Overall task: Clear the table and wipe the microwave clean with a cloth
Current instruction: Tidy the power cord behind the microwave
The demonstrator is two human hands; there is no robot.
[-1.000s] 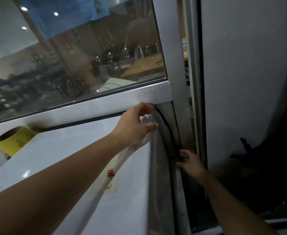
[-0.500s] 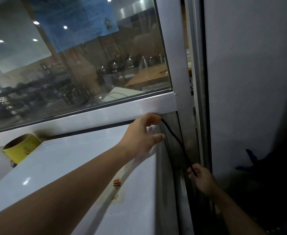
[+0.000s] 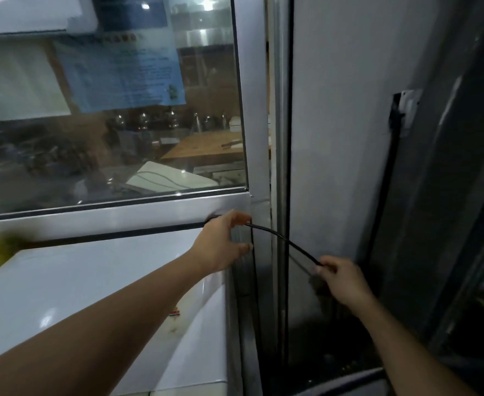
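Microwave point(image 3: 92, 295) prep step: right hand point(image 3: 342, 278) pinches black cord point(image 3: 286, 241) running from left hand point(image 3: 220, 241), half-curled on it; next move probably needs slack fed rightward.

Two hands point(image 3: 223, 244) point(image 3: 340, 281), one black cable point(image 3: 286, 242), one microwave point(image 3: 92, 281)

white microwave point(image 3: 92, 295), glossy top stained near its right edge, black cord point(image 3: 286, 241) trailing from behind
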